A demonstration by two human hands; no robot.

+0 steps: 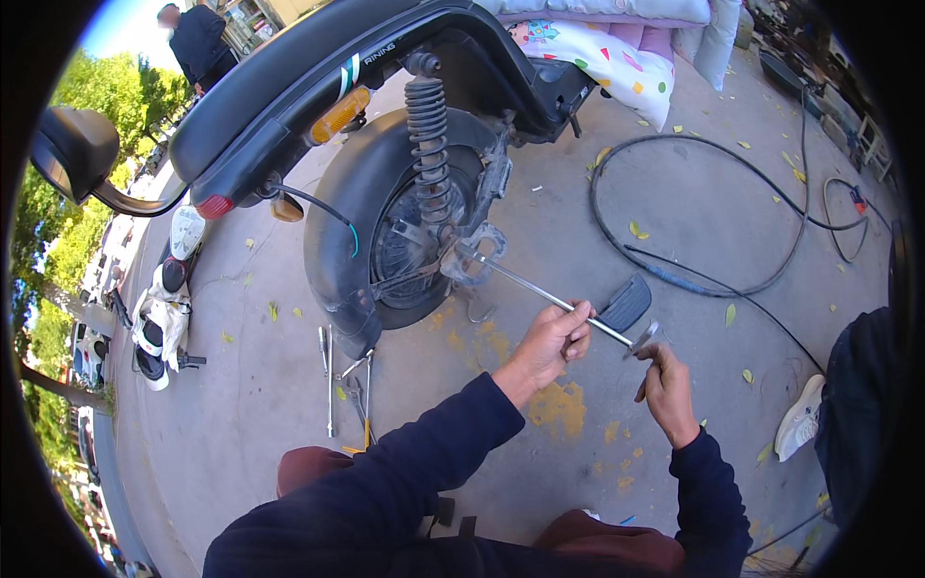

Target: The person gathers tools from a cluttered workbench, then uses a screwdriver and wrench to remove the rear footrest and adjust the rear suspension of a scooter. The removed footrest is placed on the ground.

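My left hand (547,349) is closed round the shaft of a long silver metal bar (530,287). The bar's far end meets the hub area of a black scooter's rear wheel (409,226), beside a loose-looking metal bracket (489,252). At the near end sits a flat grey metal head (644,337). My right hand (667,390), fingers curled, grips at this head; the fingers partly hide it. A coil-spring shock absorber (429,144) stands above the hub. Just beyond the bar lies a black ribbed pedal-like pad (626,302) on the ground.
Wrenches and other hand tools (353,390) lie left of my arm. A black hose (602,193) loops on the right. A patterned quilt (617,58) hangs over the scooter. A person with a white shoe (800,419) is at right; another person (200,43) stands far left, beyond a white scooter (166,318).
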